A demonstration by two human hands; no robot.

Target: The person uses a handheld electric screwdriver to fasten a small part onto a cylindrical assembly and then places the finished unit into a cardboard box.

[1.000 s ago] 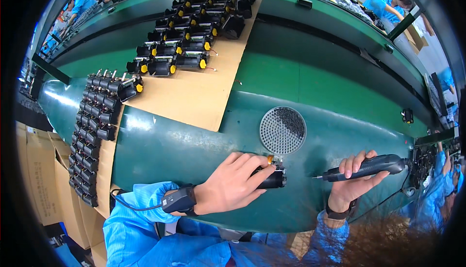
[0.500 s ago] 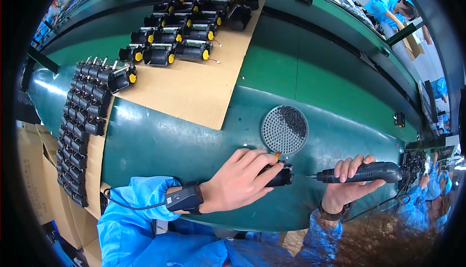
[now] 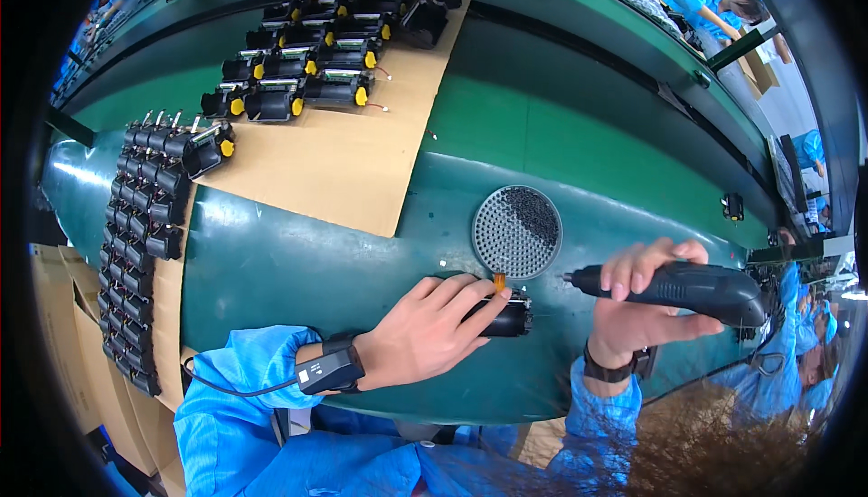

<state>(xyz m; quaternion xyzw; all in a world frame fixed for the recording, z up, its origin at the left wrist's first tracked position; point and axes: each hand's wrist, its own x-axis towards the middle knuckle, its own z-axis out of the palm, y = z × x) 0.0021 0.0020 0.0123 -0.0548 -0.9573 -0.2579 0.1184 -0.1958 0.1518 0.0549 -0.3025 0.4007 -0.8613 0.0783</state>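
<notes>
From the head view, your palm-down left hand [image 3: 423, 332] clamps a black cylindrical plastic part [image 3: 512, 318] on the green tabletop [image 3: 307, 266], your upright right hand [image 3: 633, 302] grips a left-pointing black electric screwdriver [image 3: 701, 289], and the black wrist box [image 3: 329, 368] bears illegible white marks.

- Room to pass on the open table [image 3: 289, 266], between cardboard [image 3: 325, 167] and left hand [image 3: 420, 334].
- Dish [image 3: 497, 248] blocks just beyond the black part [image 3: 512, 318].
- Gap between part and screwdriver [image 3: 710, 291].

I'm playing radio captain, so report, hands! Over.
Left hand holding black part. Right hand holding black driver, tip clear of part. Nothing seen between them.
</notes>
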